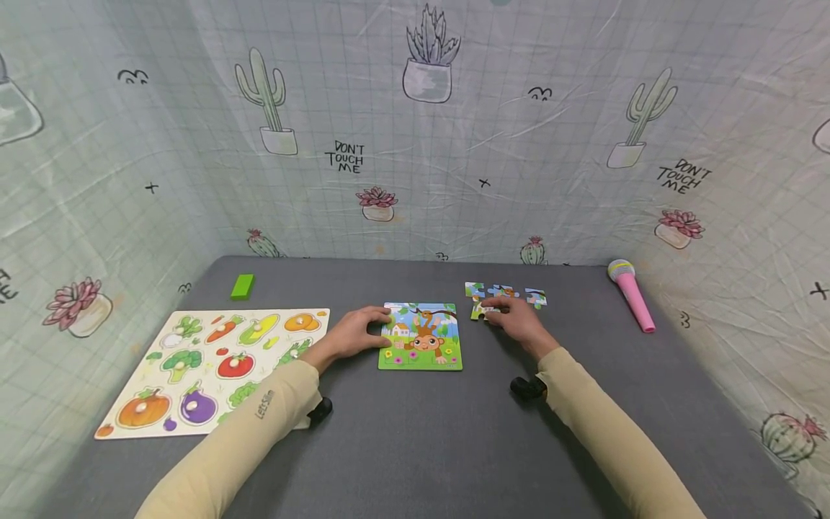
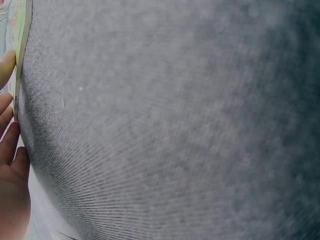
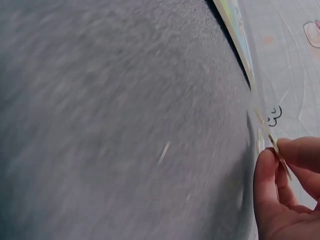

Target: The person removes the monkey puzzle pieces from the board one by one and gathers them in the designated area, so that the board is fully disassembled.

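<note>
A square monkey puzzle [image 1: 424, 336] lies flat in the middle of the grey table. At its left edge rests my left hand [image 1: 354, 332], thumb and fingers spread apart and touching the puzzle; the left wrist view catches the fingers [image 2: 9, 142] along that edge. My right hand [image 1: 521, 324], to the right of the puzzle, pinches a jigsaw piece [image 1: 478, 311] between thumb and fingertips. Edge-on, the thin piece [image 3: 281, 161] shows in the right wrist view. Just behind that hand lie several loose jigsaw pieces [image 1: 503, 290], partly covered by its fingers.
At the left, partly under my left forearm, lies a vegetable peg board [image 1: 214, 371]. A green block [image 1: 243, 287] sits behind it. Toward the back right lies a pink toy microphone [image 1: 635, 299]. Patterned cloth [image 1: 415, 166] hangs around the table's back and sides.
</note>
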A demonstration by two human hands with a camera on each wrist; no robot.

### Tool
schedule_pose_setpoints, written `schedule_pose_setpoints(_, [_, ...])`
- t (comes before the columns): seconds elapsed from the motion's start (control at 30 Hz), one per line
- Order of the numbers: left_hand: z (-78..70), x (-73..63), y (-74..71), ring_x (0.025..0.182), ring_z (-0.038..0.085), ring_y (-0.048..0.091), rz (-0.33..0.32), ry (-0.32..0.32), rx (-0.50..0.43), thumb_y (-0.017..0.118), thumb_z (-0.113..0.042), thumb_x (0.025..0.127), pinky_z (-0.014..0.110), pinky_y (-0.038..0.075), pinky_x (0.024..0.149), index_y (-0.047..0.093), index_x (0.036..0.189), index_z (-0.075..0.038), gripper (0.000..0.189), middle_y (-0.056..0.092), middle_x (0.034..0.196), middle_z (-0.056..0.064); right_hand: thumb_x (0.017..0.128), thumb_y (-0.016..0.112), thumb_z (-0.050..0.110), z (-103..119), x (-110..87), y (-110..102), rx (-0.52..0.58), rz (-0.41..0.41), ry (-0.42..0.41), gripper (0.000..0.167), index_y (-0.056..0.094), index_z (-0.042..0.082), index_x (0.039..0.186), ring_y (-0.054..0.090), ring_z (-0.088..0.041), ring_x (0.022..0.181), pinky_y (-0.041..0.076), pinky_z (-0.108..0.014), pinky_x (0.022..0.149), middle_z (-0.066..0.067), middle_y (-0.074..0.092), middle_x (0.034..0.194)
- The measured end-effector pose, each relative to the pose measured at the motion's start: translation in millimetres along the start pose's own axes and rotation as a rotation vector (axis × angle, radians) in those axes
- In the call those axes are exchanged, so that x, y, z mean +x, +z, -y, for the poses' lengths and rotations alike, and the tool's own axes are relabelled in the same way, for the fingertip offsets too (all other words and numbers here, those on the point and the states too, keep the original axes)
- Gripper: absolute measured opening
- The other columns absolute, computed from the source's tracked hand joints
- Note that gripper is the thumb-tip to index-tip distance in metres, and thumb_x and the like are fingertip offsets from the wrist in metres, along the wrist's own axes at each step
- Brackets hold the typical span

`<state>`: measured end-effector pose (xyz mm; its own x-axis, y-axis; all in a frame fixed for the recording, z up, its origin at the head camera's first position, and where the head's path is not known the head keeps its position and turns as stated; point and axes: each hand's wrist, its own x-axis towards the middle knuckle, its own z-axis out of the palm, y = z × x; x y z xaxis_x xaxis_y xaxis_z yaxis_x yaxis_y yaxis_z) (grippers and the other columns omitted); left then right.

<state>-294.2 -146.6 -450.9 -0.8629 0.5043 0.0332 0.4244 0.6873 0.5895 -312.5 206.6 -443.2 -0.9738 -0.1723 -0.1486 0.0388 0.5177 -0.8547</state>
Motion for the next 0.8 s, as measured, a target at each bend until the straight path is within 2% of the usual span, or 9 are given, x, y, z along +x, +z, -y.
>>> schedule_pose_setpoints(0.13, [0.4, -0.2, -0.7, 0.137, 0.034, 0.040, 0.004, -0.002, 0.002, 0.075, -0.026, 0.088, 0.051, 0.032, 0.113, 0.062, 0.129, 0.000, 0.050, 0.048, 0.146, 0.013, 0.099, 0.057, 0.008, 4, 6.0, 6, -0.060, 0.004, -0.039, 0.033, 0.061, 0.003, 0.131, 0.054, -0.037, 0.119, 0.050, -0.043, 0.092, -0.021, 0.051, 0.138])
schedule_pose_setpoints(0.47, [0.3, 0.7, -0.3, 0.137, 0.034, 0.040, 0.011, 0.004, 0.025, 0.074, -0.027, 0.088, 0.050, 0.032, 0.112, 0.063, 0.129, -0.001, 0.050, 0.049, 0.145, 0.013, 0.096, 0.059, 0.007, 1, 15.3, 13, -0.231, -0.063, -0.098, 0.027, 0.068, 0.005, 0.122, 0.060, -0.034, 0.110, 0.053, -0.042, 0.082, -0.017, 0.063, 0.126])
schedule_pose_setpoints(0.63, [0.2, 0.1, -0.4, 0.137, 0.034, 0.040, 0.009, 0.013, 0.019, 0.074, -0.026, 0.088, 0.050, 0.032, 0.112, 0.062, 0.129, 0.000, 0.050, 0.049, 0.145, 0.013, 0.096, 0.061, 0.008, -1, 16.2, 13, -0.260, -0.086, -0.100, 0.027, 0.069, 0.006, 0.121, 0.060, -0.036, 0.113, 0.054, -0.044, 0.084, -0.017, 0.063, 0.125])
schedule_pose_setpoints(0.8, [0.2, -0.3, -0.1, 0.137, 0.034, 0.040, 0.005, 0.013, 0.013, 0.074, -0.026, 0.088, 0.050, 0.032, 0.112, 0.062, 0.129, -0.001, 0.050, 0.049, 0.145, 0.013, 0.093, 0.066, 0.010, -1, 15.5, 11, -0.317, -0.088, -0.137, 0.028, 0.068, 0.003, 0.120, 0.058, -0.037, 0.112, 0.051, -0.047, 0.088, -0.019, 0.063, 0.124])
